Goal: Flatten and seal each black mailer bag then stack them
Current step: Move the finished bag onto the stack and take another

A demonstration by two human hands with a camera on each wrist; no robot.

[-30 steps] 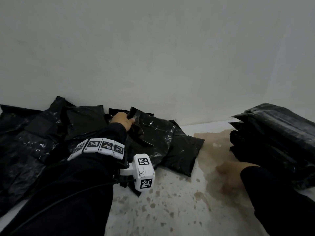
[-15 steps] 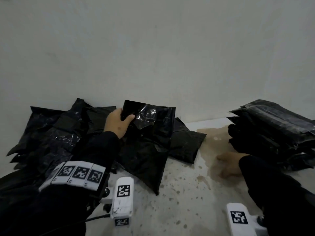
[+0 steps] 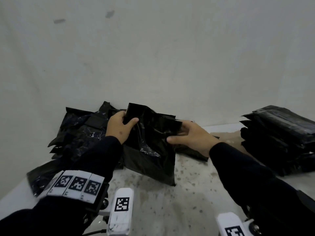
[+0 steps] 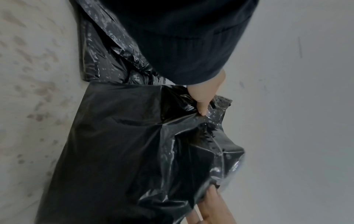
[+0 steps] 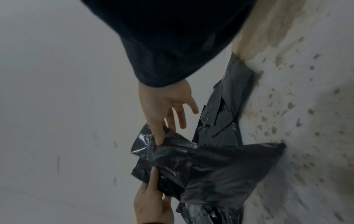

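Observation:
One black mailer bag (image 3: pixel 150 155) (image 4: pixel 124 144) (image 5: pixel 220 166) stands upright in the middle, its bottom edge on the table and its top crumpled. My left hand (image 3: pixel 119 128) (image 4: pixel 203 97) grips its top left corner, thumb in front. My right hand (image 3: pixel 190 135) (image 5: pixel 166 106) holds the top right edge, thumb in front and fingers behind. A loose pile of black bags (image 3: pixel 81 133) lies to the left against the wall. A stack of black bags (image 3: pixel 279 138) sits at the far right.
A plain wall (image 3: pixel 153 57) rises right behind the bags. The speckled table (image 3: pixel 162 198) has a brown stain (image 3: pixel 226 135) near the stack. Another black bag (image 3: pixel 192 152) lies flat behind the held one, under my right wrist.
My left hand has pulled the bag off the pile and stood it up in the middle. My right hand left the table by the stack and took the bag's right edge.

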